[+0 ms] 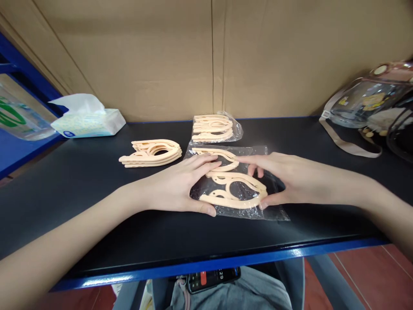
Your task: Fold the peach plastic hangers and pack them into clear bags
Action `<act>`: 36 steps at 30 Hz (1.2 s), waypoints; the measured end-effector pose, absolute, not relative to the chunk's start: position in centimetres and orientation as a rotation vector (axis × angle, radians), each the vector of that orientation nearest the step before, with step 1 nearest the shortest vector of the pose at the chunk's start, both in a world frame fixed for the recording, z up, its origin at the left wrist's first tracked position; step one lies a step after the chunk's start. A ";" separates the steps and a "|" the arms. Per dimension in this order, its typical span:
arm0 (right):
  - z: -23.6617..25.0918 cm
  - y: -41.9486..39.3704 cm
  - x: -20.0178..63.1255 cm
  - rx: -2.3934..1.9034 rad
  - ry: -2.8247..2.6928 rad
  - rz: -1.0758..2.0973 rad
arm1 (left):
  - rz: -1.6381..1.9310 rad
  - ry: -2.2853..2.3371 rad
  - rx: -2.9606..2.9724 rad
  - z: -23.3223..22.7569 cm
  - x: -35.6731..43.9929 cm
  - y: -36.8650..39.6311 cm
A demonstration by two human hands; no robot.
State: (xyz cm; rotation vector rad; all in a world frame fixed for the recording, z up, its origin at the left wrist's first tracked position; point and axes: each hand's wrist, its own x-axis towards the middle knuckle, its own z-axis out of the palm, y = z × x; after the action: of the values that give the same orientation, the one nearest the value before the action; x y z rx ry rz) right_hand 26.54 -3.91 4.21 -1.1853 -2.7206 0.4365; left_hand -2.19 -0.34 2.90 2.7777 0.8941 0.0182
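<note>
Beige plastic folding hangers (240, 202) lie in a clear plastic bag (277, 213) on the black table, in an upper and a lower group. My left hand (185, 183) rests over the bag's left side, fingers stretched across toward the upper group and thumb apart near the lower edge. From the right, my right hand (274, 174) touches the bag; its index finger reaches the upper hangers and its thumb the right end of the lower ones. The fingers of this hand are spread apart. Part of the bag is hidden beneath my left hand.
A loose stack of beige hangers (151, 154) lies to the left. Behind is another bagged set of hangers (213, 128). A tissue pack (90, 120) stands back left, a clear strapped bottle (361, 103) back right. A phone (213, 279) rests below the blue table edge (258, 258).
</note>
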 end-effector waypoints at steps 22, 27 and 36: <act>2.3 -2.7 25.2 -1.078 -2.546 0.615 | -0.007 0.886 2.760 3.1 -2.0 -0.5; 2.5 -2.9 24.9 -1.097 -2.554 0.524 | 0.020 0.852 2.773 2.9 -2.1 -0.4; 2.4 -2.8 25.0 -1.098 -2.592 0.398 | 0.046 0.834 2.778 2.8 -2.1 -0.3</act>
State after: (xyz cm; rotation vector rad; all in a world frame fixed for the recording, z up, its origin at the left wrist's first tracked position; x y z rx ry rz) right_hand 25.00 -2.77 2.35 -1.0985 -2.5923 0.3985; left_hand -2.14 -0.35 2.81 2.7783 0.8342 0.0458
